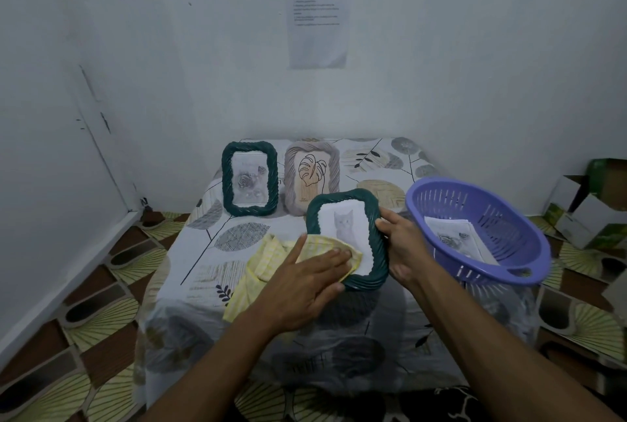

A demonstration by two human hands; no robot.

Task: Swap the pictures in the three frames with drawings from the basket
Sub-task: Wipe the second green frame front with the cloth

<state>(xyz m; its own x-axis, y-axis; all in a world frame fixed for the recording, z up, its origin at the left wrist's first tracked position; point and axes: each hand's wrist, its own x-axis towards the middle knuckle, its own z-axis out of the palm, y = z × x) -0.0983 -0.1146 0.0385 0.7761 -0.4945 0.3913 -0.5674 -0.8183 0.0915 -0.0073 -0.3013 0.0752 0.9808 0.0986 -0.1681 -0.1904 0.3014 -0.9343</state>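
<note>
A dark green frame (376,218) with a grey cat picture is held tilted above the table. My right hand (403,245) grips its right edge. My left hand (305,282) presses a yellow checked cloth (268,262) against the lower part of the frame's glass. Two more frames stand upright at the back: a dark green one (229,180) with a rose drawing, and a beige one (334,163) with a leaf line drawing. The purple basket (509,218) at the right holds drawings (454,240), a rose sheet on top.
The small table carries a leaf-patterned cloth (217,252) and stands against a white wall. A printed sheet (317,19) hangs on that wall. Cardboard boxes (590,204) sit on the patterned floor at the far right.
</note>
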